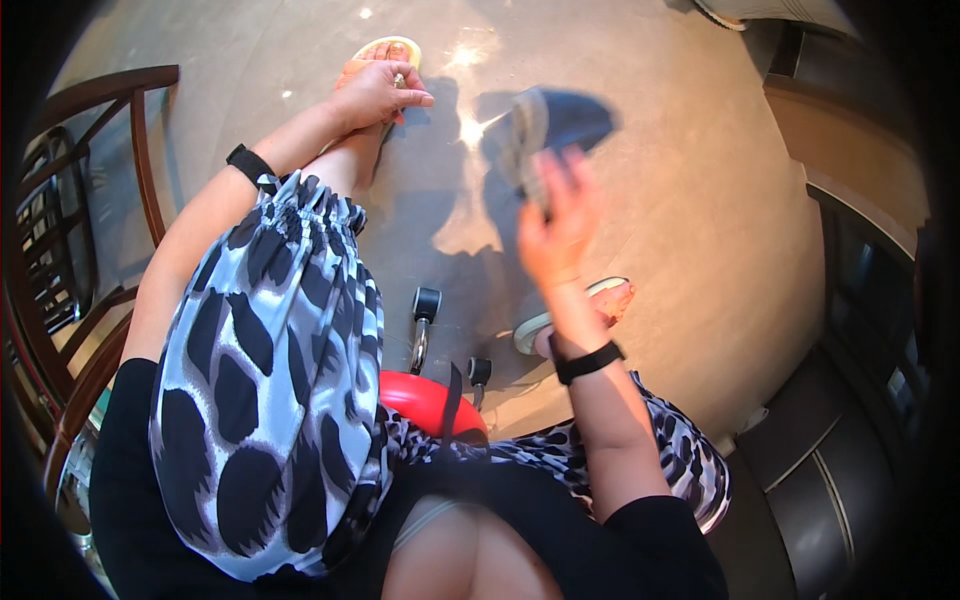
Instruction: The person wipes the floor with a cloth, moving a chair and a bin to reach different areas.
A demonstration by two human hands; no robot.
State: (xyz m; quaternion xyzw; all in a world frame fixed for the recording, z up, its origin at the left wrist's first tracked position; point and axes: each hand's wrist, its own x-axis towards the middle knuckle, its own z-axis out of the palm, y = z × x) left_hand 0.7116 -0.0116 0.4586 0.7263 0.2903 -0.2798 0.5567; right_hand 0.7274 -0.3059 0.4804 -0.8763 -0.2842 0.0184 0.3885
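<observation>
My left hand is above my sandalled left foot, thumb and fingers closed in a pinch. A small pale thing shows at the fingers, too small to name. My right hand, smeared by motion, is out over the floor to the right of it. Its fingers close on a dark blue shoe with a grey-beige edge, also blurred and tilted. The exact grip is hard to see. Below that hand is my right foot in a pale-soled sandal.
Between my legs is a red round seat with black casters. A dark wooden chair stands at the left. Black padded seating and a wooden cabinet line the right. Someone else's shoe tip shows at the top right.
</observation>
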